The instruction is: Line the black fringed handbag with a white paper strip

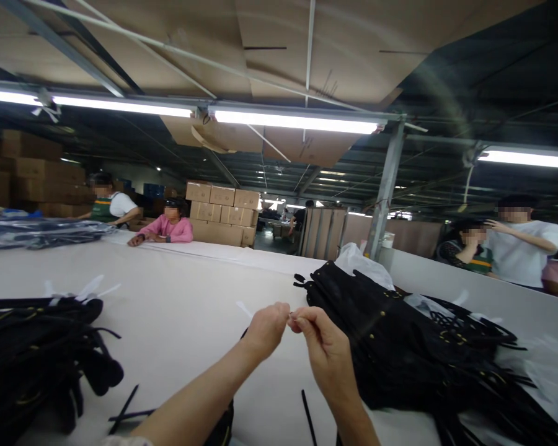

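Observation:
My left hand (270, 329) and my right hand (323, 337) meet fingertip to fingertip above the white table (177, 279). Both are closed in a pinch, and whatever sits between the fingers is too small to name. Partly behind my left forearm lies a dark item (225, 421), mostly hidden. A thin black strap (308, 415) rests on the table below my right hand. Close by on the right spreads a pile of black bags or garments (413, 347) with brass-coloured fittings.
Another black heap (32, 359) with straps and white tags occupies the left side. Plastic-wrapped goods (41, 233) lie at the far left. A person in pink (179, 230) leans on the far table edge. Cartons (221, 214) and a metal post (385, 192) stand beyond.

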